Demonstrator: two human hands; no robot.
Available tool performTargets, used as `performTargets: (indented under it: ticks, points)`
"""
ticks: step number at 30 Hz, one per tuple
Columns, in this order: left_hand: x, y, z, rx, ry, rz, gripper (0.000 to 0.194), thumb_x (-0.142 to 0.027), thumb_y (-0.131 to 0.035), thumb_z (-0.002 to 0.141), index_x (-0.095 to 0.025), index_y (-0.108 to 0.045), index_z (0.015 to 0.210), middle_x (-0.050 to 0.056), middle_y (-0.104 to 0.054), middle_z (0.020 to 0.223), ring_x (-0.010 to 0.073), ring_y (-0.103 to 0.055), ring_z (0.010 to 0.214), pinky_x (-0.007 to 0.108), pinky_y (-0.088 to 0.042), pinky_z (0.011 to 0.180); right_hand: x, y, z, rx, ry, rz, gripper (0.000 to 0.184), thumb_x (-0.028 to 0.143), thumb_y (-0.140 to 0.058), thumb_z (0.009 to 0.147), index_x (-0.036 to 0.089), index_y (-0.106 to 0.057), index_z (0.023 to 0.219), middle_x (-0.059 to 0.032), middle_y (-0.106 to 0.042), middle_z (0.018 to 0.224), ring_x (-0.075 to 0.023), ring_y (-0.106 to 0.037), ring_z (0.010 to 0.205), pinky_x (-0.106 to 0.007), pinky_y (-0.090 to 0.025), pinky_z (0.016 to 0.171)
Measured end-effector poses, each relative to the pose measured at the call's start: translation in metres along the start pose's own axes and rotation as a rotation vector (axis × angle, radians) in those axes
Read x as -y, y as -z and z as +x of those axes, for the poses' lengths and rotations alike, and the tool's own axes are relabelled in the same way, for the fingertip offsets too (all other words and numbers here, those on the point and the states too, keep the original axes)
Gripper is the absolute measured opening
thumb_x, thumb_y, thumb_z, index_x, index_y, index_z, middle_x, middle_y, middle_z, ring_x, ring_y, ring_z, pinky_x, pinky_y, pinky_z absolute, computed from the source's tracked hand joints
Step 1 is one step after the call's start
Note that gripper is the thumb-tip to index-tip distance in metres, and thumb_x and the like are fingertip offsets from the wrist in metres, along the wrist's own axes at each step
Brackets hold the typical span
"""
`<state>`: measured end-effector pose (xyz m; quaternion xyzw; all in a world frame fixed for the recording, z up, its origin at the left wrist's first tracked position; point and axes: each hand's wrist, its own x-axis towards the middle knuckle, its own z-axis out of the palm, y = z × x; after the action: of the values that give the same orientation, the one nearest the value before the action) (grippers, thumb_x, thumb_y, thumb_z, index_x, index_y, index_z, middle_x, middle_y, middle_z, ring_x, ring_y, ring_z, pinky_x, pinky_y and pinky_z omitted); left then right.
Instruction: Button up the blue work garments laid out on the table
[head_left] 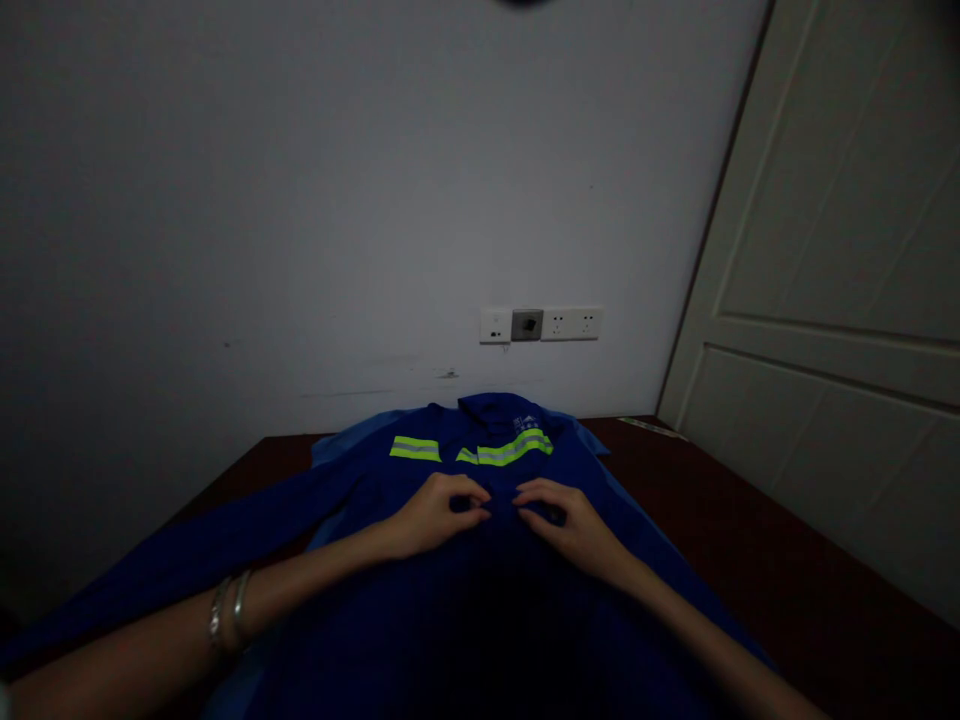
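A blue long-sleeved work jacket (409,483) with yellow-green reflective strips (514,449) lies spread on the dark reddish tabletop (750,520), collar towards the wall sockets (571,323); over its front the left hand (439,512) and right hand (576,525) curl thumb towards fingers; whether they pinch cloth, I can't tell.

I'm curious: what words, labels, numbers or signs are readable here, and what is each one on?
None can be read with certainty.
Blue garment: white print on the chest, above a reflective band; too small and blurred to read.
Patterned strip on the table: any markings are too small to read.
Wall sockets: no legible lettering.
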<state>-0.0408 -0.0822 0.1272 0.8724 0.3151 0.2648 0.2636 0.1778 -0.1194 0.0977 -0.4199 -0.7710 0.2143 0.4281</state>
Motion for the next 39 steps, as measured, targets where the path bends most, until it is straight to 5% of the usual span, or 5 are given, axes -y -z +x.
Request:
performTargets:
  ticks: [9,25,29,33,39]
  points:
    - [-0.003,-0.005,0.006,0.006,0.087,-0.074,0.014,-0.026,-0.058,0.077,-0.014,-0.065,0.081,0.000,-0.063,0.075,0.0123,-0.054,0.070,0.022,-0.041,0.067,-0.001,-0.010,0.003,-0.076,-0.235,0.357,0.026,0.030,-0.064,0.070,0.018,-0.065,0.092,-0.0054,-0.068,0.093,-0.0183,-0.063,0.088,-0.032,-0.049,0.082]
    - [-0.014,-0.005,0.010,0.026,-0.105,0.029,0.008,-0.023,-0.063,0.073,-0.015,-0.065,0.074,-0.002,-0.054,0.064,0.0082,-0.048,0.060,0.019,-0.037,0.057,0.003,-0.009,0.005,-0.128,-0.194,0.214,0.027,0.029,-0.061,0.072,0.018,-0.069,0.096,-0.0062,-0.070,0.096,-0.0208,-0.064,0.087,-0.036,-0.051,0.081]
    - [-0.012,-0.002,0.003,0.122,0.127,-0.082,0.016,-0.029,-0.060,0.075,-0.014,-0.064,0.080,-0.006,-0.048,0.048,0.0050,-0.042,0.044,0.016,-0.031,0.046,-0.002,0.002,0.005,-0.129,-0.118,0.102,0.026,0.029,-0.057,0.077,0.021,-0.067,0.100,-0.0046,-0.069,0.100,-0.0206,-0.062,0.092,-0.035,-0.049,0.081]
    - [-0.005,0.008,-0.001,0.179,0.353,-0.410,0.026,-0.035,-0.061,0.073,-0.013,-0.055,0.085,0.002,-0.065,0.065,0.0128,-0.060,0.053,0.019,-0.039,0.042,-0.009,0.015,0.005,-0.139,-0.057,-0.027,0.021,0.030,-0.057,0.078,0.023,-0.068,0.095,-0.0028,-0.070,0.096,-0.0213,-0.063,0.089,-0.035,-0.049,0.078]
    - [0.008,0.023,0.000,0.051,0.491,-0.598,0.035,-0.045,-0.060,0.071,-0.011,-0.054,0.079,0.013,-0.068,0.080,0.0206,-0.066,0.067,0.021,-0.045,0.040,-0.013,0.025,0.005,-0.172,-0.064,-0.124,0.016,0.030,-0.056,0.078,0.024,-0.068,0.087,-0.0020,-0.071,0.084,-0.0202,-0.065,0.076,-0.033,-0.050,0.072]
